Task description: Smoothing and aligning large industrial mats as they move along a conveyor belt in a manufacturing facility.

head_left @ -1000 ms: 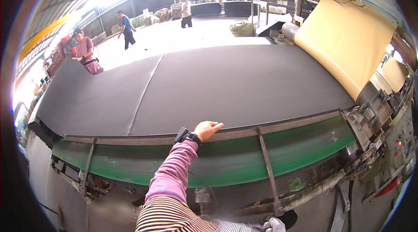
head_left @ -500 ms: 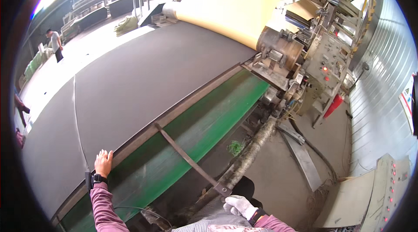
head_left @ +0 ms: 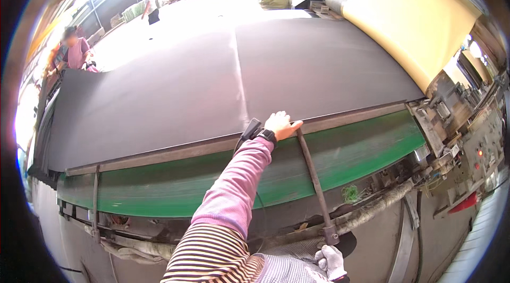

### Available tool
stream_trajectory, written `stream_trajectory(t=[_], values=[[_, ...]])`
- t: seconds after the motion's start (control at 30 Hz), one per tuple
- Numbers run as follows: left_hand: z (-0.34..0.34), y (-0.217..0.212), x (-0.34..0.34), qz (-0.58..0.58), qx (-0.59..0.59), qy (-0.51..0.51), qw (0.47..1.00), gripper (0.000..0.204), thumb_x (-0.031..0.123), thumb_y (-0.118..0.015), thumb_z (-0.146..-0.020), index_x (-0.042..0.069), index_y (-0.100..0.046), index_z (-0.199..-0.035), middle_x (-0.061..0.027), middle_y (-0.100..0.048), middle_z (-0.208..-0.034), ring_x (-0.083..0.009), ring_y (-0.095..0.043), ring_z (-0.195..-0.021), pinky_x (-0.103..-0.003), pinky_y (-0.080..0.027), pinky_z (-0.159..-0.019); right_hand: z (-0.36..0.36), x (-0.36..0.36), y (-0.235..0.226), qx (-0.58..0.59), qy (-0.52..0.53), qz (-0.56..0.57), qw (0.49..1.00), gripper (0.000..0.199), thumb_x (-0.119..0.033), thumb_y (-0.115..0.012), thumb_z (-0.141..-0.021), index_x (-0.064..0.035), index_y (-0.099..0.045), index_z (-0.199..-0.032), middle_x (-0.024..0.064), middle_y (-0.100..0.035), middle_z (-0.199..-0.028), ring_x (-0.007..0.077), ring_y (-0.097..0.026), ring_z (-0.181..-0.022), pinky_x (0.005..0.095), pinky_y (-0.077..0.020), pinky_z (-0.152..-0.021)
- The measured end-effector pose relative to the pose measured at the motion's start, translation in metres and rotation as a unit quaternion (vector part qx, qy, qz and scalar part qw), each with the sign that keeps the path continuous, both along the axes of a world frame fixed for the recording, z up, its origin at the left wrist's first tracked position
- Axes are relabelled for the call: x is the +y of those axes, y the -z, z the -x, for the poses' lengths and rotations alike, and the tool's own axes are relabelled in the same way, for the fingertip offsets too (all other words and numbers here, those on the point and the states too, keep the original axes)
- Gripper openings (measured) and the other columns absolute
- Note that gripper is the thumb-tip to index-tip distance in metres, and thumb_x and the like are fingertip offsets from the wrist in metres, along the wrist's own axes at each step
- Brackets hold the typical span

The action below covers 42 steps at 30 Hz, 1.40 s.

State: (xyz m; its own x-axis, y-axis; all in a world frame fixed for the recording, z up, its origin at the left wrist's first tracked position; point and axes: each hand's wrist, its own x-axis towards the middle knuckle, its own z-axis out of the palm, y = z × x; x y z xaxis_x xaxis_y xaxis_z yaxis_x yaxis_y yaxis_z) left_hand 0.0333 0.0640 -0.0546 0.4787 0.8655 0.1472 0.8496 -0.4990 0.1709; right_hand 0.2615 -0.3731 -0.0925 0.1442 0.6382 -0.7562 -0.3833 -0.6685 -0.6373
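Observation:
A wide dark grey sheet [head_left: 175, 99] stretches across the machine, with a pale crosswise line [head_left: 239, 78] on it. My left hand [head_left: 281, 124], bare and open, rests on the sheet's near edge just right of that line. Its thumb points at the top of a metal bar [head_left: 312, 176]. A black watch and a small black device [head_left: 252, 129] sit at that wrist. My right hand [head_left: 330, 262], in a whitish glove, is low in front of me beside the bar's lower end. Its fingers are curled, and whatever they hold is hidden.
Under the sheet's edge runs a green belt [head_left: 223, 190]. A yellow sheet [head_left: 409, 22] rises over a roller at the far right, near a control panel [head_left: 481, 150] with red lights. Two people [head_left: 77, 52] stand at the left end; another person [head_left: 150, 5] is farther back.
The view has swung left, bringing the sheet's left end and people there into sight. My left hand and the pale line are now closer to the bar. My right hand stays by the bar's lower end.

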Motion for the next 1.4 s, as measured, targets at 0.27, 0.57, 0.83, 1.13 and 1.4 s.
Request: stream_trajectory(t=[0.27,0.57,0.83,1.13,1.4], values=[[0.17,-0.022,-0.029,-0.112,-0.05,-0.259,0.958,0.048,0.043,-0.069,-0.074,-0.001,-0.066,-0.092,-0.0196,-0.066,-0.096,-0.0354,-0.062,-0.095,-0.045,-0.05,-0.084,-0.008,0.007,-0.01,-0.01,0.009,0.021,1.0,0.017,-0.021,-0.055,-0.091,-0.0047,-0.058,-0.088,0.0066,-0.062,-0.064,0.0082,-0.044,-0.039,0.0221,-0.0321,-0.035],[0.301,-0.021,-0.066,0.077,0.039,-0.483,0.871,0.08,0.054,-0.075,-0.063,-0.006,-0.058,-0.112,-0.0248,-0.057,-0.118,-0.0369,-0.053,-0.115,-0.042,-0.046,-0.098,-0.007,0.011,-0.011,0.027,0.008,0.033,0.999,0.018,-0.023,-0.059,-0.091,-0.0048,-0.06,-0.094,0.0063,-0.063,-0.068,0.0076,-0.045,-0.041,0.022,-0.0318,-0.036],[0.23,-0.006,-0.045,0.015,-0.004,-0.277,0.961,0.056,0.051,-0.067,-0.076,0.0,-0.067,-0.101,-0.0194,-0.063,-0.1,-0.0344,-0.06,-0.101,-0.043,-0.048,-0.09,-0.004,0.001,-0.003,0.037,0.027,-0.004,0.999,0.019,-0.023,-0.059,-0.09,-0.0052,-0.062,-0.096,0.006,-0.064,-0.071,0.0065,-0.045,-0.043,0.0213,-0.0328,-0.038],[0.364,0.035,-0.083,-0.056,-0.003,-0.472,0.88,0.058,0.052,-0.048,-0.092,-0.002,-0.067,-0.083,-0.0267,-0.066,-0.092,-0.043,-0.063,-0.089,-0.051,-0.05,-0.077,-0.019,-0.009,0.001,0.053,0.027,-0.028,0.998,0.02,-0.024,-0.059,-0.091,-0.0061,-0.063,-0.1,0.0077,-0.067,-0.076,0.0086,-0.049,-0.045,0.0215,-0.0366,-0.041],[0.307,0.015,-0.1,-0.047,-0.022,-0.341,0.938,0.051,0.043,-0.055,-0.09,-0.001,-0.068,-0.071,-0.0204,-0.064,-0.079,-0.0376,-0.062,-0.079,-0.046,-0.047,-0.076,-0.01,-0.001,0.004,0.068,0.022,-0.007,0.997,0.023,-0.024,-0.061,-0.09,-0.0044,-0.065,-0.102,0.0054,-0.067,-0.075,0.007,-0.049,-0.045,0.0202,-0.0351,-0.04]])
